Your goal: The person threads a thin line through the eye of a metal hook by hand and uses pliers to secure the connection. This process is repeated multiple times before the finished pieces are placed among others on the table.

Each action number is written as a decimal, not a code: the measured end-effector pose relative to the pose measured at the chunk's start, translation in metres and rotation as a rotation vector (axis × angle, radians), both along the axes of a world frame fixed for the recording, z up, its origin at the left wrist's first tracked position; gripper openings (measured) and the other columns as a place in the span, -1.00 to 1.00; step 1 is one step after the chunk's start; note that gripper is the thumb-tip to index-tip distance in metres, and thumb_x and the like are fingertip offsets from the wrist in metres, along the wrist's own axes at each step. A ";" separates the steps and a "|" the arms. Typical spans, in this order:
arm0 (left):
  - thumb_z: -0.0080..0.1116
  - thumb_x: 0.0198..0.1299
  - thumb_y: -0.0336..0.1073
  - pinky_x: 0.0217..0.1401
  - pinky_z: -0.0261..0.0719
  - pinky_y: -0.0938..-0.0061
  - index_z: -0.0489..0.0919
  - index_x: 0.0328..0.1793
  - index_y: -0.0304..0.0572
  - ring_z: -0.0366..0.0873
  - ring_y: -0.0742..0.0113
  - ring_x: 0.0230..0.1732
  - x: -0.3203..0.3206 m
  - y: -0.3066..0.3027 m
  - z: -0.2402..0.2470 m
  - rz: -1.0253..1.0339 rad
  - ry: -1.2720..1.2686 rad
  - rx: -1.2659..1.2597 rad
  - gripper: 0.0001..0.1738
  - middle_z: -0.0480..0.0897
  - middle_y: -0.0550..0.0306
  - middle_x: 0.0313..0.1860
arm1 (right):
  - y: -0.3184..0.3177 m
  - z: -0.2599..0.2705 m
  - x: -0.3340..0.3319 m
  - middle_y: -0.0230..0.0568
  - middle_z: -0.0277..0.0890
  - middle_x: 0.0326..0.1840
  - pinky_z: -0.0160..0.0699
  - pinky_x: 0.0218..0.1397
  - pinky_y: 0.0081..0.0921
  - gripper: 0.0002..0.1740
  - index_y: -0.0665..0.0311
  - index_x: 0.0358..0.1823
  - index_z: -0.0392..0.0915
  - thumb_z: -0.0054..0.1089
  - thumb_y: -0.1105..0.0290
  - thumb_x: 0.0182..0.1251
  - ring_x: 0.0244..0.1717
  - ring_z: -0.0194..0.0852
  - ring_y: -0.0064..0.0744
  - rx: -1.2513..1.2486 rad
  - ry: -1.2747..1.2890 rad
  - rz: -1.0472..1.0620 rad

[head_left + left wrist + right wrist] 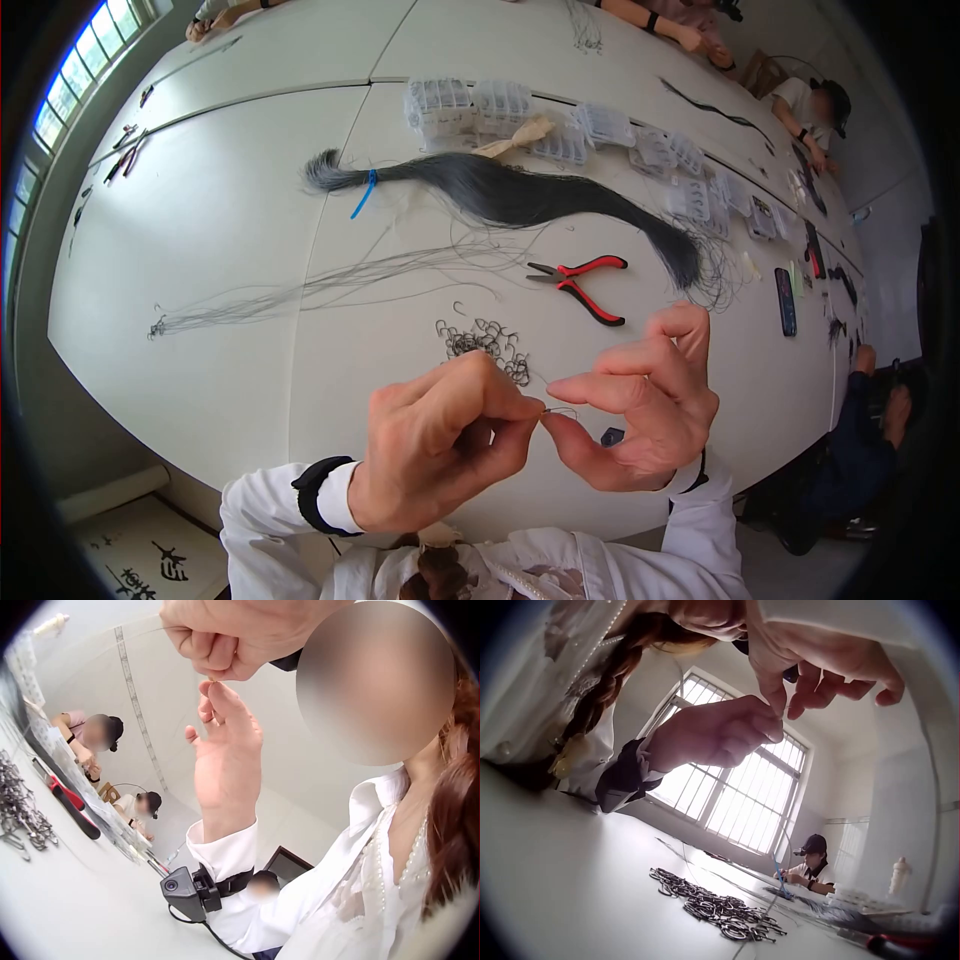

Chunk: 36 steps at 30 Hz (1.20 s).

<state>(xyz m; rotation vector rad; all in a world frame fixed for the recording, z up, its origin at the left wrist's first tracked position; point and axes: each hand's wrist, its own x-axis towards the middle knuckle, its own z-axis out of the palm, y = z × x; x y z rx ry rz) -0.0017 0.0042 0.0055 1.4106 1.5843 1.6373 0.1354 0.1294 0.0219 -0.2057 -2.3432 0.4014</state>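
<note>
Thumb and index finger of the left hand pinch a small dark hook above the table's near side. Facing it is the right hand, its thumb tip beside the hook and its index finger raised apart from the thumb, the other fingers bent. In the left wrist view the left hand meets the fingertips of the right hand. The right wrist view shows the left hand close under the right hand. Whether a thread is on the hook cannot be told.
Beyond the hands lies a pile of hooks, with red-handled pliers behind it. A dark fibre bundle crosses the table; thin lines with hooks stretch left. Clear boxes and a phone stand farther off. Other people sit around.
</note>
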 end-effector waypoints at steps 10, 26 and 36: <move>0.21 -0.10 -0.66 -0.58 0.33 0.67 0.52 -0.37 -0.25 0.39 0.57 -0.60 0.000 0.000 0.000 -0.011 -0.021 -0.009 -0.81 0.47 0.24 -0.54 | 0.005 0.005 0.000 -0.51 0.47 -0.50 0.24 -0.19 -0.45 -0.75 0.07 -0.50 0.66 0.42 0.49 -0.36 -0.34 0.21 -0.32 -0.211 -0.071 0.083; 0.15 0.09 -0.57 -0.44 0.32 0.70 0.42 -0.36 -0.28 0.34 0.61 -0.46 -0.003 -0.003 0.006 -0.108 -0.430 -0.242 -0.88 0.50 0.19 -0.40 | 0.007 0.004 -0.001 -0.50 0.45 -0.47 0.20 -0.21 -0.47 -0.78 0.09 -0.51 0.67 0.40 0.52 -0.31 -0.31 0.17 -0.33 -0.207 -0.084 -0.005; 0.10 0.10 -0.59 -0.42 0.33 0.70 0.42 -0.34 -0.30 0.35 0.60 -0.44 -0.002 0.000 0.001 -0.076 -0.491 -0.167 -0.91 0.49 0.18 -0.41 | 0.004 0.017 0.018 -0.38 0.37 -0.30 0.19 -0.34 -0.44 -0.64 0.11 -0.29 0.66 0.38 0.48 -0.28 -0.27 0.17 -0.35 0.056 0.081 -0.100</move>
